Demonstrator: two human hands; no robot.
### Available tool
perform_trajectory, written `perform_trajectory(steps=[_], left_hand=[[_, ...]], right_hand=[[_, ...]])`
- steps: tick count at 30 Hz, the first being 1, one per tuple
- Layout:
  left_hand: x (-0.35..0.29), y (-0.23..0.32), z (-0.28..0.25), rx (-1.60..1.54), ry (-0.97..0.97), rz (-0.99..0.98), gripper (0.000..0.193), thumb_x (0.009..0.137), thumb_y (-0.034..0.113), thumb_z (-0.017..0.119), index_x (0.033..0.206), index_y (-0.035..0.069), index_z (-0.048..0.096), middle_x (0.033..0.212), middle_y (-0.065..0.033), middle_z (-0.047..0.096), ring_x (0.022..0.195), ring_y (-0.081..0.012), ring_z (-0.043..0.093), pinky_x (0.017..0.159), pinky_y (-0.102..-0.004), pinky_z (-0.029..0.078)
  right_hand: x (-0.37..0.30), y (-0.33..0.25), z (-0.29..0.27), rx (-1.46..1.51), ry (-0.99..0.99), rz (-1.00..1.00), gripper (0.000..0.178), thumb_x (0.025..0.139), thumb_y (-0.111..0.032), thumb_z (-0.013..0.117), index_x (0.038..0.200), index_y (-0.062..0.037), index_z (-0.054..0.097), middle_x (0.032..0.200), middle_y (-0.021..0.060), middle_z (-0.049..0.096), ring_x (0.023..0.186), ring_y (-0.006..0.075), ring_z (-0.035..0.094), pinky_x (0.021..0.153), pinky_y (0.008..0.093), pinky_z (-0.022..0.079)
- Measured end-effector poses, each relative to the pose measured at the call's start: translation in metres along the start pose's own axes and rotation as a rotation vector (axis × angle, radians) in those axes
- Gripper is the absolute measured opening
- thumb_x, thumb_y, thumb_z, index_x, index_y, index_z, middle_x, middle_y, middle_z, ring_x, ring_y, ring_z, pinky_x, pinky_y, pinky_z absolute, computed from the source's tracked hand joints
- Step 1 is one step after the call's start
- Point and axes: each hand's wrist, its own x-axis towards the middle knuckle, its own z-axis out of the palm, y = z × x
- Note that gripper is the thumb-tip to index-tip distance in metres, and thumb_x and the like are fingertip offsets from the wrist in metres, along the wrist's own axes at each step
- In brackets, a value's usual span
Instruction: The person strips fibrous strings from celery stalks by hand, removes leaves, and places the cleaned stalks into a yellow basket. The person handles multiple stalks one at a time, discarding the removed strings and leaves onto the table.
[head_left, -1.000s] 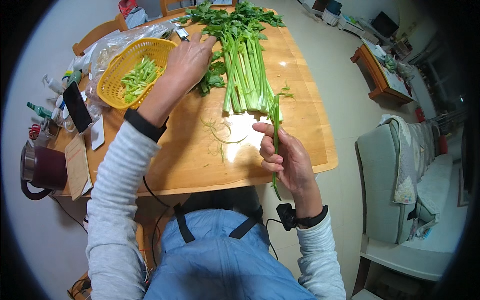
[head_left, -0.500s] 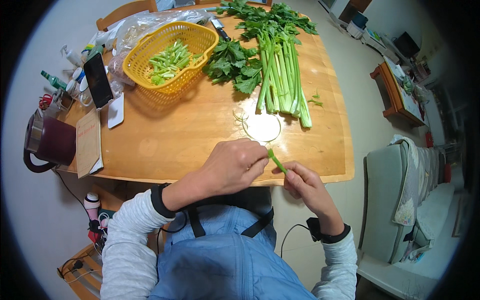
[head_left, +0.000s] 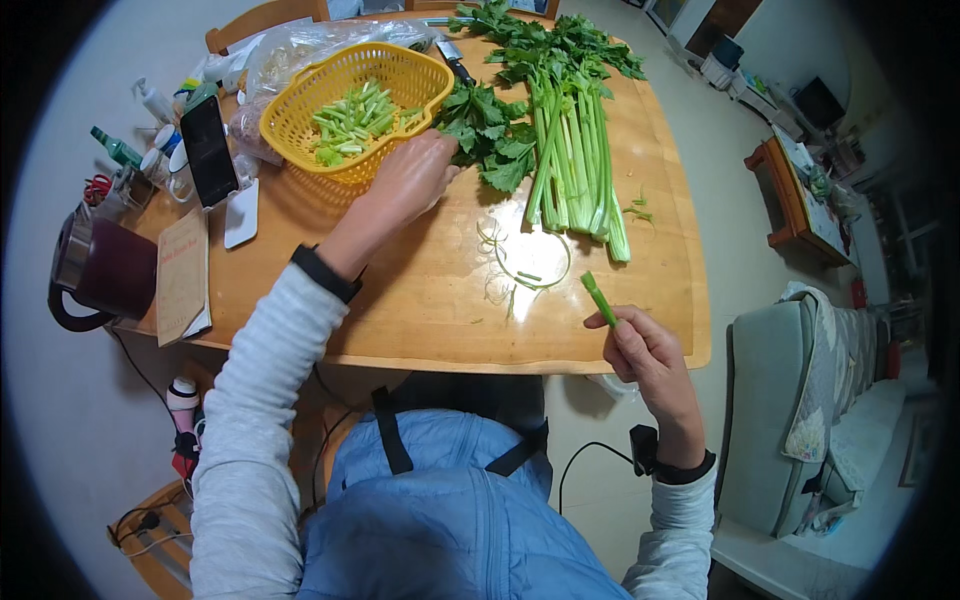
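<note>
After meeting the right hand (head_left: 648, 350), which grips a celery piece (head_left: 599, 298), the loosely curled, empty-looking left hand (head_left: 412, 180) now reaches the upper-left yellow basket (head_left: 300, 110) of cut celery (head_left: 350, 120).

The table (head_left: 440, 300) under my arms is varnished wood, smooth and glossy enough to throw back a bright ring of lamp light. My left hand (head_left: 412, 180) rests against the yellow basket (head_left: 300, 110), a shiny plastic lattice, while my right hand (head_left: 645, 350) pinches a celery piece (head_left: 598, 297) that looks smooth, moist and ribbed. My sleeves (head_left: 255, 400) are soft matt knit cloth, and the phone (head_left: 208, 150) has a glossy black glass face.
</note>
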Motion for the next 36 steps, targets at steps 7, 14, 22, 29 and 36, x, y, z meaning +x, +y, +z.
perform_trajectory(steps=[7, 14, 22, 29, 36], left_hand=[[-0.001, -0.021, 0.002, -0.367, -0.414, -0.362, 0.013, 0.086, 0.011, 0.064, 0.089, -0.001, 0.060, 0.076, -0.0094, 0.062, 0.071, -0.0174, 0.061, 0.063, -0.0299, 0.049], [-0.040, 0.010, -0.048, -1.081, -0.260, -0.374, 0.016, 0.089, 0.014, 0.065, 0.101, 0.003, 0.065, 0.077, -0.0002, 0.061, 0.067, -0.0090, 0.058, 0.060, -0.0242, 0.048], [0.009, -0.007, -0.089, 0.267, 0.269, 0.056, 0.051, 0.080, 0.010, 0.070, 0.128, 0.013, 0.055, 0.133, -0.0138, 0.051, 0.112, -0.0291, 0.057, 0.089, -0.0389, 0.050], [0.056, 0.028, 0.019, 0.107, -0.369, 0.090, 0.034, 0.079, 0.008, 0.066, 0.113, 0.013, 0.064, 0.124, -0.0152, 0.057, 0.098, -0.0330, 0.063, 0.082, -0.0402, 0.052], [0.080, -0.013, 0.031, 0.049, 0.063, 0.072, 0.016, 0.078, -0.002, 0.056, 0.091, -0.001, 0.064, 0.083, -0.0191, 0.065, 0.081, -0.0381, 0.063, 0.071, -0.0427, 0.051]], right_hand=[[0.004, -0.001, -0.002, 0.060, 0.047, -0.040, 0.032, 0.102, -0.028, 0.044, 0.113, -0.0020, 0.060, 0.064, -0.0053, 0.038, 0.055, 0.0034, 0.032, 0.051, 0.0200, 0.027], [0.020, 0.003, 0.000, 0.234, 0.084, -0.022, 0.029, 0.100, -0.025, 0.048, 0.115, -0.0006, 0.055, 0.066, -0.0048, 0.036, 0.053, 0.0031, 0.027, 0.047, 0.0189, 0.021], [0.023, -0.005, 0.004, 0.250, 0.089, -0.038, 0.026, 0.099, -0.023, 0.052, 0.113, -0.0012, 0.055, 0.067, -0.0051, 0.037, 0.053, 0.0029, 0.028, 0.046, 0.0193, 0.022], [0.015, -0.002, 0.009, 0.275, 0.095, -0.027, 0.025, 0.099, -0.023, 0.051, 0.113, -0.0029, 0.057, 0.066, -0.0057, 0.038, 0.055, 0.0025, 0.029, 0.049, 0.0187, 0.023], [-0.002, 0.022, -0.013, 0.386, 0.237, 0.024, 0.020, 0.099, -0.019, 0.051, 0.111, -0.0034, 0.055, 0.064, -0.0058, 0.035, 0.051, 0.0022, 0.025, 0.045, 0.0189, 0.020]])
